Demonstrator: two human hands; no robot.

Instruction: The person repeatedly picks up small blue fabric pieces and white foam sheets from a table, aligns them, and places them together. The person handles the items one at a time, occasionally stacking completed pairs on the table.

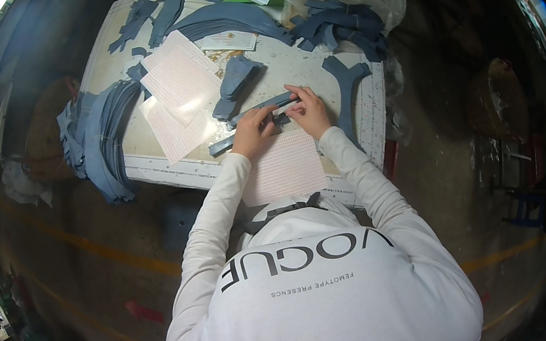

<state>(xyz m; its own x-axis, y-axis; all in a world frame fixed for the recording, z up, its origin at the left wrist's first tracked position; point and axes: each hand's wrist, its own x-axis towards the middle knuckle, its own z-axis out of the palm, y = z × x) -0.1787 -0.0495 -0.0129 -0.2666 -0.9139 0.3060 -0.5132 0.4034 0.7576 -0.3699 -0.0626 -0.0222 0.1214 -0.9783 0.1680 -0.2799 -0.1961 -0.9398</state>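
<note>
At the left, one bundle of blue cloth pieces [108, 137] droops over the table edge [176, 179]. Two overlapping pink-patterned sheets [180, 77] come next, then one folded blue piece [241, 80]. Two narrow blue strips [261, 110] lie side by side beneath the hands. The left hand [254, 130] curls its fingers over them; the right hand [309, 114] has thumb and forefinger apart at their right end. Whether either grips, I cannot tell. A third sheet [284, 172] lies below. One Y-shaped piece [347, 81] lies rightmost, bare tabletop [296, 64] between it and the folded piece.
</note>
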